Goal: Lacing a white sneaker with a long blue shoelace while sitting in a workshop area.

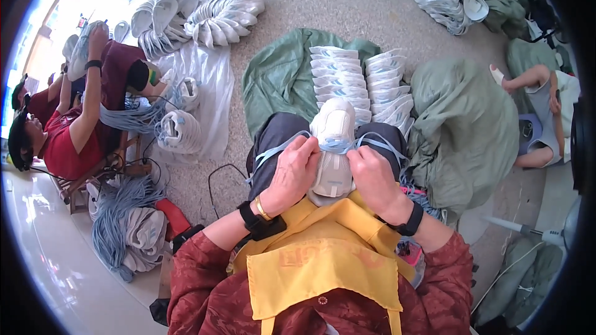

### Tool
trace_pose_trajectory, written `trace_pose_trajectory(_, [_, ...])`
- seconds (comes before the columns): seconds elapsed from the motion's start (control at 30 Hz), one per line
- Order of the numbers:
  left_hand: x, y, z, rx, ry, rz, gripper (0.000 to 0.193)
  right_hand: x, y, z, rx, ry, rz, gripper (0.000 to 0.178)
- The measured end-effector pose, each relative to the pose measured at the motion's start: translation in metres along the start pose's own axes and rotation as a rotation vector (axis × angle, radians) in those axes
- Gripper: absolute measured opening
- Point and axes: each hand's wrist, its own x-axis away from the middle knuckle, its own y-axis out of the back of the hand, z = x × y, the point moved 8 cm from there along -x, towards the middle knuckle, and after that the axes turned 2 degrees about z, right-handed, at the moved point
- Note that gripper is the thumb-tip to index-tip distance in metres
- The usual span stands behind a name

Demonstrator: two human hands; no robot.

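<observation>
A white shoe upper (333, 177) rests between my knees, its mesh end towards me and a smooth white flap standing up on the far side. Light blue shoelace (338, 145) crosses its middle, with loose ends trailing out to both sides. On the left of the upper, my left hand (289, 174) is closed, thumb and fingers pinching the lace. Opposite it, my right hand (375, 177) pinches the lace at the right edge. The fingertips of both hands are close together over the upper.
Stacked white shoe uppers (338, 77) stand ahead on green cloth (273, 80). A large green sack (462, 130) lies to the right. At left, a person in red (74, 142) sits near bundles of blue laces (124, 217). Another person (546, 105) sits far right.
</observation>
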Motion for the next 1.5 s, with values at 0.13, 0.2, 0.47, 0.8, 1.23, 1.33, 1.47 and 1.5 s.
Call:
trace_pose_trajectory(0.13, [0.005,-0.001,-0.005,0.051,0.056,0.096,0.022,-0.007,0.003,0.005,0.144,0.003,0.012,0.008])
trace_pose_trajectory(0.2, [0.006,0.000,-0.011,0.059,0.068,0.140,0.026,-0.009,0.007,0.007,0.154,0.063,-0.063,0.008])
trace_pose_trajectory(0.47, [0.013,-0.011,-0.014,-0.183,-0.027,0.136,0.028,-0.018,0.005,0.020,-0.457,0.016,-0.056,0.010])
trace_pose_trajectory(0.8, [0.013,-0.015,-0.009,-0.194,-0.020,0.151,0.028,-0.036,-0.023,0.023,-0.167,0.046,-0.088,0.008])
trace_pose_trajectory(1.23, [-0.023,0.009,-0.033,0.254,-0.157,0.204,0.025,-0.006,0.128,0.046,-0.530,-0.054,0.091,0.017])
trace_pose_trajectory(1.33, [-0.027,-0.008,-0.054,0.543,-0.044,0.482,0.019,-0.016,0.125,0.034,-0.566,-0.026,0.041,0.016])
trace_pose_trajectory(1.47, [-0.016,-0.016,-0.035,0.537,0.052,0.634,0.014,-0.014,0.096,0.014,-0.743,-0.094,0.089,0.014])
trace_pose_trajectory(1.5, [-0.016,-0.015,-0.025,0.670,0.132,0.533,0.008,-0.012,0.089,0.009,-0.928,-0.081,0.028,0.011])
